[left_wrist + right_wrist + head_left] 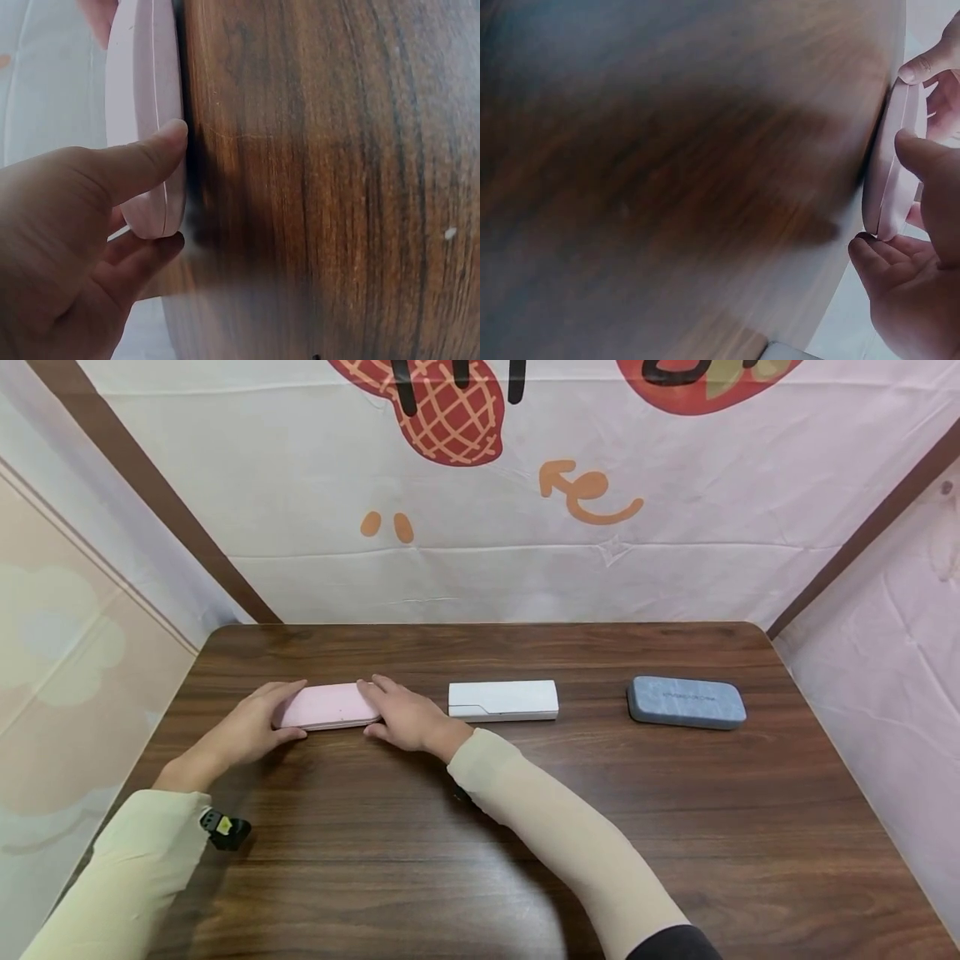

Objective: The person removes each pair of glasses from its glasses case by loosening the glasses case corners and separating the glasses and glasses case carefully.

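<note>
A pink glasses case (330, 706) lies lengthwise on the left part of the table, its lid down and a seam running along its near side. My left hand (258, 722) grips its left end, the thumb along the near side and the other fingers round the end and far edge. At the right end my right hand (408, 717) holds it too, thumb at the near corner and fingers over the top. The left wrist view shows the thumb pressed on the seam side of the pink case (146, 75). In the right wrist view both hands are on the case (892, 172).
Just right of my right hand lies a white glasses case (502, 700). Further right is a blue glasses case (686, 702) with dark lettering on its lid. All rest on the brown wooden table (360, 877), with a printed fabric wall (495, 585) behind.
</note>
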`<state>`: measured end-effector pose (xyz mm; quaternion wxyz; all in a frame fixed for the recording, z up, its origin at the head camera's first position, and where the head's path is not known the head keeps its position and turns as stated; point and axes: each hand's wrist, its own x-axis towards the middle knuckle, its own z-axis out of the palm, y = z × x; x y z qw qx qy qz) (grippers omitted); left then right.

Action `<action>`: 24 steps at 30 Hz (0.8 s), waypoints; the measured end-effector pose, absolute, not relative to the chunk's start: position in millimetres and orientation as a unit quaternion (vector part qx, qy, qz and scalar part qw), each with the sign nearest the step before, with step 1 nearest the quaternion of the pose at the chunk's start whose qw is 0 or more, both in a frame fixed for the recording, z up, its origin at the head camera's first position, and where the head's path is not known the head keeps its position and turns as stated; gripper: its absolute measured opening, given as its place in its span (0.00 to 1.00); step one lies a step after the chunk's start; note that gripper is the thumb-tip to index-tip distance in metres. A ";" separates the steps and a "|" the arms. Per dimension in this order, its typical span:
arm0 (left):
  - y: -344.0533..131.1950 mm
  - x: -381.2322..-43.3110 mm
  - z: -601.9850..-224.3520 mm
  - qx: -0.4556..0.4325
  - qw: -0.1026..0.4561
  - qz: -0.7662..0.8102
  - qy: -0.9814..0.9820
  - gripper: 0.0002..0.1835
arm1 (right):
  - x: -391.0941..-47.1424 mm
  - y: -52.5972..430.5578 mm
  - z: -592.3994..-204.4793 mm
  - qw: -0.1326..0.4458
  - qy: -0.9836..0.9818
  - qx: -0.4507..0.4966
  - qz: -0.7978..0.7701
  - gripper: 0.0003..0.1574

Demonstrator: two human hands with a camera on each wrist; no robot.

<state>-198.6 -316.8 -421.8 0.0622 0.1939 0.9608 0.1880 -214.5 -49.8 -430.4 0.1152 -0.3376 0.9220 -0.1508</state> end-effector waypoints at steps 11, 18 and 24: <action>-317.6 -197.7 -422.9 0.192 0.063 0.192 0.960 0.40 | -214.4 -56.0 -429.2 0.056 0.928 -0.336 -0.153 0.36; -317.4 -195.5 -420.1 0.203 0.050 0.191 0.959 0.39 | -215.6 -57.5 -427.6 0.047 0.928 -0.338 -0.148 0.33; -316.1 -195.0 -418.9 0.210 0.050 0.194 0.957 0.38 | -216.3 -56.3 -424.6 0.054 0.929 -0.330 -0.157 0.32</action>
